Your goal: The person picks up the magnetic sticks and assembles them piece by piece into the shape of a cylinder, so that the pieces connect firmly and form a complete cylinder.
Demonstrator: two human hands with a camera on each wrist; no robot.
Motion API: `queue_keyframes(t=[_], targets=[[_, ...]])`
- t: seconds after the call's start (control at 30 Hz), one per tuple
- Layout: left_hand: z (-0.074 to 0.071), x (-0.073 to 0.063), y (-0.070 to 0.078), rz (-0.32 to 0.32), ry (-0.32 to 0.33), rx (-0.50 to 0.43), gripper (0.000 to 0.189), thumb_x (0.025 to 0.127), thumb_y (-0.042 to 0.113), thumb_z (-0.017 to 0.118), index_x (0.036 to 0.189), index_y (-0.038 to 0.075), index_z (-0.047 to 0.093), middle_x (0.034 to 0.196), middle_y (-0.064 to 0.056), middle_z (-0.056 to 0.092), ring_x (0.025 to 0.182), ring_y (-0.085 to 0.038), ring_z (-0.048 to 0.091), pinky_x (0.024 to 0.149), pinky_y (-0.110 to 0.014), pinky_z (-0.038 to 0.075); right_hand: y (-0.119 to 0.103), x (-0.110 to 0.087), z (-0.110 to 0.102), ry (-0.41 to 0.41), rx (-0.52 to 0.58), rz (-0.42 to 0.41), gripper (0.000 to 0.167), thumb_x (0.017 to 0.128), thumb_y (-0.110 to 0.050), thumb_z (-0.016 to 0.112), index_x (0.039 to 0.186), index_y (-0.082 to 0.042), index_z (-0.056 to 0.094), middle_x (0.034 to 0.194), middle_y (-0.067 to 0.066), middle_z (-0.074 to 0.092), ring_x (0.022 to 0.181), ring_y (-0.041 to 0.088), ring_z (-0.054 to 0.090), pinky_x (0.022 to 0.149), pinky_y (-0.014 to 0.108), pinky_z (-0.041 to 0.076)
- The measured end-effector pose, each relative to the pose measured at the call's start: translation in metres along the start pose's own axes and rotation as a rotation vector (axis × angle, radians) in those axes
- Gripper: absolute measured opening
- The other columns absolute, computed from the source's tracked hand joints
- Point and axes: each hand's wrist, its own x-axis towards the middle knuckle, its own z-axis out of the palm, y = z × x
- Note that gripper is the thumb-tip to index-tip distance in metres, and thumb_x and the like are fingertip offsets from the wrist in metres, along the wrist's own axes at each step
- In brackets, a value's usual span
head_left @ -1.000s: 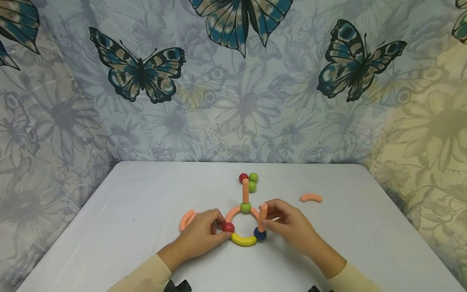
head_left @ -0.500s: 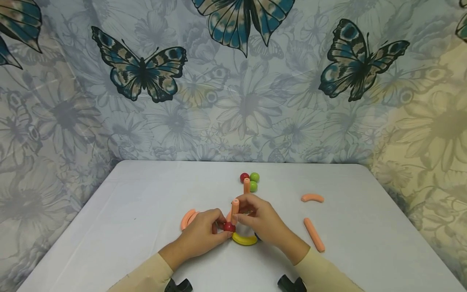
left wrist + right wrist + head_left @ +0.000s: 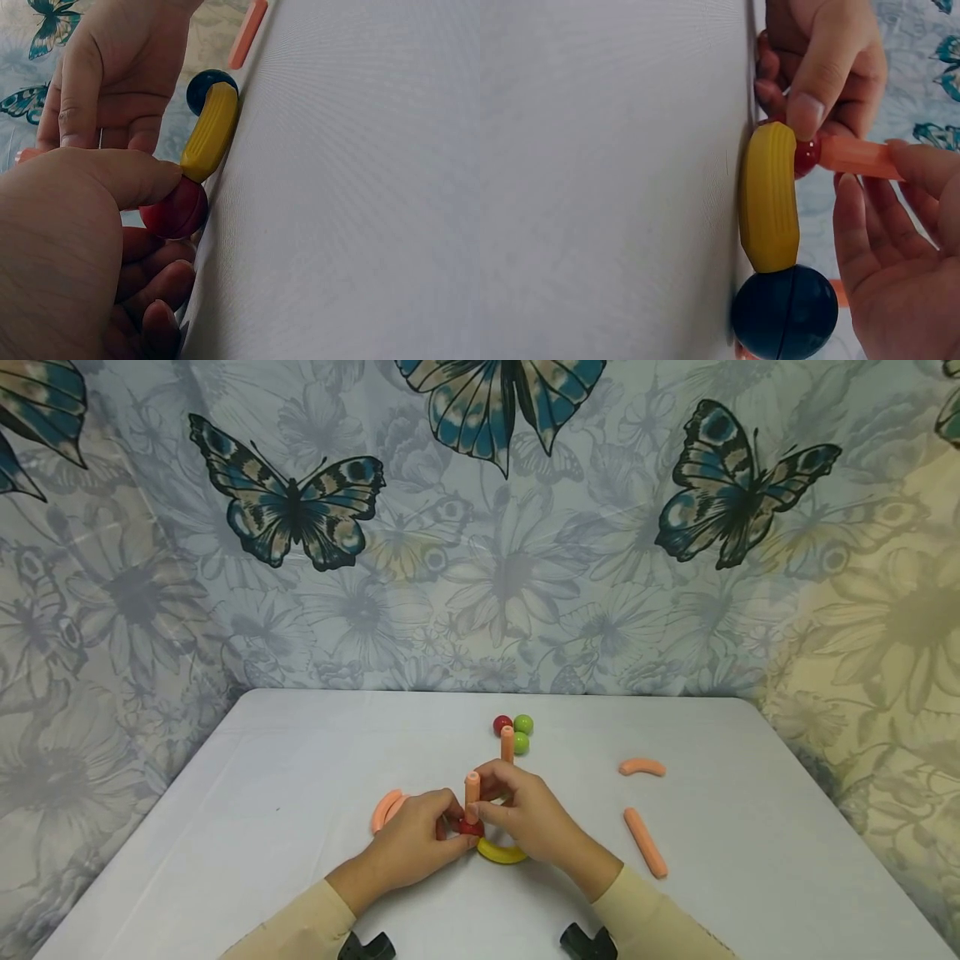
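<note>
My left hand (image 3: 408, 839) pinches a red ball (image 3: 174, 210) between thumb and fingers, low at the white table. With thumb and fingertips my right hand (image 3: 528, 810) grips an upright straight orange stick (image 3: 472, 797), whose lower end meets that red ball in the right wrist view. A yellow curved stick (image 3: 501, 852) joins the red ball to a dark blue ball (image 3: 785, 311); the right hand covers the blue ball in the head view. Behind the right hand another orange stick (image 3: 507, 743) stands upright. The far side of the ring is mostly hidden by the hands.
Beyond the ring lie a loose red ball (image 3: 502, 724) and two green balls (image 3: 523, 724). Curved orange sticks (image 3: 385, 810) lie beside the left hand. To the right are a curved orange stick (image 3: 642, 767) and a straight one (image 3: 645, 843).
The right hand has carried its orange stick leftward from the blue ball to the red ball. The straight stick at right has come into view. The left hand has stayed on the red ball.
</note>
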Motion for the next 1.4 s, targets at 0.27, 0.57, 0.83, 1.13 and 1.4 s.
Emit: queue_keyframes(t=[0.27, 0.57, 0.83, 1.13, 1.4], targets=[[-0.001, 0.000, 0.002, -0.020, -0.006, 0.006, 0.020, 0.093, 0.020, 0.089, 0.093, 0.022, 0.068, 0.088, 0.016, 0.068, 0.061, -0.003, 0.052, 0.055, -0.024, 0.047, -0.003, -0.002, -0.004, -0.006, -0.015, 0.019, 0.031, 0.103, -0.010, 0.078, 0.132, -0.010, 0.067, 0.116, -0.002, 0.072, 0.109, 0.021, 0.069, 0.088, 0.039, 0.057], [-0.002, -0.001, 0.005, -0.045, -0.025, 0.000, 0.020, 0.094, 0.021, 0.089, 0.096, 0.023, 0.070, 0.091, 0.016, 0.070, 0.061, -0.004, 0.053, 0.054, -0.025, 0.046, -0.002, -0.022, -0.025, 0.067, 0.002, 0.016, 0.042, 0.103, -0.016, 0.078, 0.140, -0.005, 0.061, 0.121, 0.010, 0.069, 0.108, 0.025, 0.069, 0.088, 0.038, 0.058], [-0.001, -0.001, 0.006, -0.075, -0.029, 0.000, 0.020, 0.094, 0.023, 0.090, 0.097, 0.022, 0.070, 0.089, 0.017, 0.068, 0.062, -0.005, 0.054, 0.056, -0.026, 0.047, 0.000, -0.041, -0.060, 0.176, -0.004, -0.048, 0.034, 0.105, -0.012, 0.075, 0.137, -0.008, 0.063, 0.117, 0.010, 0.069, 0.108, 0.027, 0.068, 0.088, 0.034, 0.059], [0.000, -0.002, 0.005, -0.071, -0.027, 0.010, 0.020, 0.094, 0.025, 0.089, 0.096, 0.022, 0.069, 0.084, 0.015, 0.063, 0.064, -0.004, 0.053, 0.056, -0.026, 0.047, 0.020, -0.077, -0.107, 0.267, 0.034, 0.008, 0.030, 0.114, -0.013, 0.060, 0.140, 0.000, 0.057, 0.121, 0.020, 0.067, 0.105, 0.025, 0.070, 0.084, 0.033, 0.059], [-0.001, -0.002, 0.006, -0.076, -0.030, 0.018, 0.020, 0.095, 0.025, 0.089, 0.096, 0.022, 0.069, 0.084, 0.014, 0.064, 0.066, -0.005, 0.054, 0.058, -0.025, 0.048, 0.045, -0.098, -0.143, 0.299, 0.035, 0.094, 0.038, 0.121, -0.026, 0.039, 0.146, 0.000, 0.051, 0.135, 0.023, 0.063, 0.116, 0.029, 0.065, 0.091, 0.031, 0.055]])
